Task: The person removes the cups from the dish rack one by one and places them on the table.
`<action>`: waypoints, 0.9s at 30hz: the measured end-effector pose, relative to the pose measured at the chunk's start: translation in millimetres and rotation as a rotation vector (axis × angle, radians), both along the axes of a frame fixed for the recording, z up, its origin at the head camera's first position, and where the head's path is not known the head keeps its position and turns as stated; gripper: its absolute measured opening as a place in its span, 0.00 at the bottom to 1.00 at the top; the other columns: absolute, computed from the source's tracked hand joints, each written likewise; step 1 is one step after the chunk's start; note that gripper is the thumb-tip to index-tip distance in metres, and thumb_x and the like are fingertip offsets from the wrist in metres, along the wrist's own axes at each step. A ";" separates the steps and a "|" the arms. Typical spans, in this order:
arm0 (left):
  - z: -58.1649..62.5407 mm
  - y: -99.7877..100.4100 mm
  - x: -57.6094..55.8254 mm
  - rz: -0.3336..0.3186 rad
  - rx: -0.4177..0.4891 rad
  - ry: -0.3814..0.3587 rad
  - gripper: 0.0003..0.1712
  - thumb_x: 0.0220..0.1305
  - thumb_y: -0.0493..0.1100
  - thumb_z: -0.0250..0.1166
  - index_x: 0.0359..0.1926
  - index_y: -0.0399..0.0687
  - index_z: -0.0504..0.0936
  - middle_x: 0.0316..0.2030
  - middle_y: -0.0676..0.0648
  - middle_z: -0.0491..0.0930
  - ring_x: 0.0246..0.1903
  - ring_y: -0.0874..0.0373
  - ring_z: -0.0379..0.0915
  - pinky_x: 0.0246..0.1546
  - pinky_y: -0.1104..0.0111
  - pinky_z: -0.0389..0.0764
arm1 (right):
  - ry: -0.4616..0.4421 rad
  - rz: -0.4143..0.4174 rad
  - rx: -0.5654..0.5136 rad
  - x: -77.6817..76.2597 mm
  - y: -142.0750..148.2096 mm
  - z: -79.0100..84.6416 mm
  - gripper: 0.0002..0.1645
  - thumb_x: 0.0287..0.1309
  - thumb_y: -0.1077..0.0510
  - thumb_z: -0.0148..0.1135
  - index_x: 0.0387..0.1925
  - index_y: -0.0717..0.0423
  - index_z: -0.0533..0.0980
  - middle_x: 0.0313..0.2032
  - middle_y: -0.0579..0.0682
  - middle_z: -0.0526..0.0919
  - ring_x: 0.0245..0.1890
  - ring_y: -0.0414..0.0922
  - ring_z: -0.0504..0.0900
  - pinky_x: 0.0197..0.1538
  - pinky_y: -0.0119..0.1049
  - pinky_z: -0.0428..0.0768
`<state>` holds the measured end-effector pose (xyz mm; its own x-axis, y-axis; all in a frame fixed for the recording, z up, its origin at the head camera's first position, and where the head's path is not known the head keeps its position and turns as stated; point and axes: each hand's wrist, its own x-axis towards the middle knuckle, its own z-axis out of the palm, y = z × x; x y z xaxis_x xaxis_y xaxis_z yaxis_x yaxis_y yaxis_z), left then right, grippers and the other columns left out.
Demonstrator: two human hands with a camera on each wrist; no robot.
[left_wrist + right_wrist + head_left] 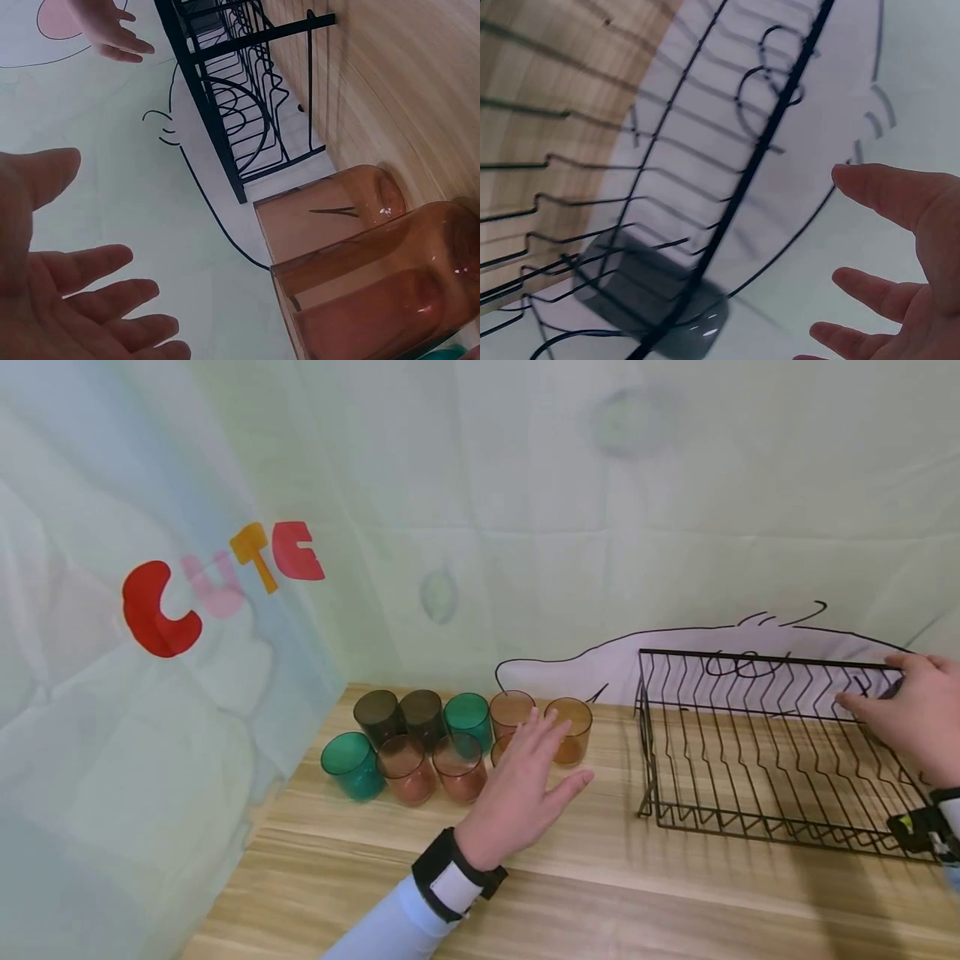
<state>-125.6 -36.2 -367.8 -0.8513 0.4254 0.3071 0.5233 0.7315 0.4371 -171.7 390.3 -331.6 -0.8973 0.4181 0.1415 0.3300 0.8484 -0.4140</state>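
My left hand (pixel 517 785) hovers over the front of the glasses, fingers spread and thumb out, holding nothing. Below and beside it are two amber glasses (pixel 573 743), one largely hidden by the hand. In the left wrist view, amber glasses (pixel 390 277) stand just past the fingers. My right hand (pixel 918 706) is at the back right corner of the black wire dish rack (pixel 787 827), its fingers loosely extended. A grey glass (pixel 652 292) sits in the rack near that hand, seen through the wires; the right wrist view shows the fingers apart from it.
Several more glasses stand grouped left of the rack: dark ones (pixel 377 714), teal ones (pixel 354 768) and pinkish ones (pixel 405 768). They rest on a wood-grain table (pixel 600 893). A printed cloth (pixel 480 568) hangs behind the table and along its left side.
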 end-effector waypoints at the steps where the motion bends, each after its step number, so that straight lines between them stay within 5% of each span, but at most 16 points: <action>1: -0.5 0.6 -0.5 -0.007 -0.009 0.000 0.40 0.64 0.69 0.47 0.69 0.53 0.59 0.71 0.46 0.55 0.73 0.51 0.39 0.70 0.52 0.52 | -0.006 -0.012 -0.012 -2.3 5.4 -3.1 0.47 0.58 0.55 0.57 0.69 0.69 0.45 0.69 0.73 0.37 0.70 0.67 0.37 0.64 0.68 0.48; 2: -1.0 1.2 -0.8 -0.014 -0.018 0.000 0.39 0.64 0.69 0.47 0.69 0.53 0.60 0.70 0.46 0.56 0.73 0.51 0.39 0.70 0.52 0.51 | -0.012 -0.022 -0.024 -4.4 10.6 -6.6 0.47 0.59 0.57 0.56 0.70 0.69 0.43 0.70 0.73 0.35 0.71 0.66 0.35 0.65 0.68 0.47; 3: -1.7 1.8 -1.1 -0.021 -0.029 0.001 0.39 0.64 0.69 0.47 0.68 0.53 0.61 0.70 0.46 0.57 0.73 0.51 0.40 0.70 0.53 0.51 | -0.008 -0.027 -0.036 -6.9 17.1 -11.6 0.49 0.61 0.48 0.55 0.70 0.68 0.42 0.70 0.71 0.34 0.71 0.65 0.34 0.65 0.68 0.47; 6: -2.9 3.5 -1.6 -0.038 -0.067 0.012 0.38 0.64 0.68 0.47 0.67 0.53 0.63 0.69 0.45 0.59 0.72 0.49 0.43 0.71 0.54 0.51 | -0.013 -0.025 -0.039 -9.9 26.8 -19.2 0.49 0.62 0.50 0.54 0.70 0.68 0.39 0.70 0.71 0.33 0.71 0.63 0.31 0.67 0.67 0.43; 12: -4.0 5.8 -1.9 -0.051 -0.116 0.025 0.35 0.65 0.66 0.49 0.65 0.52 0.65 0.68 0.45 0.62 0.71 0.47 0.48 0.70 0.56 0.52 | -0.039 0.027 0.006 -10.2 32.4 -18.8 0.48 0.56 0.66 0.55 0.69 0.70 0.38 0.69 0.73 0.36 0.71 0.63 0.29 0.69 0.63 0.38; 21: -5.2 5.6 -1.8 -0.054 -0.109 0.030 0.35 0.65 0.66 0.49 0.64 0.51 0.66 0.67 0.45 0.62 0.71 0.47 0.48 0.70 0.55 0.53 | -0.090 0.037 0.055 -16.4 48.6 -27.9 0.49 0.56 0.67 0.54 0.69 0.70 0.36 0.67 0.75 0.44 0.66 0.72 0.46 0.63 0.67 0.54; 27: -6.1 4.4 -1.2 -0.056 -0.099 0.021 0.35 0.65 0.67 0.48 0.64 0.51 0.67 0.67 0.45 0.62 0.71 0.46 0.49 0.70 0.54 0.54 | -0.104 0.039 0.032 -17.8 52.1 -34.8 0.46 0.55 0.68 0.52 0.68 0.72 0.39 0.65 0.78 0.45 0.67 0.71 0.44 0.64 0.65 0.53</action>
<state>-126.7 -31.8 -373.9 -0.8195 0.5008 0.2787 0.5724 0.7400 0.3533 -189.5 442.4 -366.3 -0.9234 0.3792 0.0596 0.3360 0.8735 -0.3522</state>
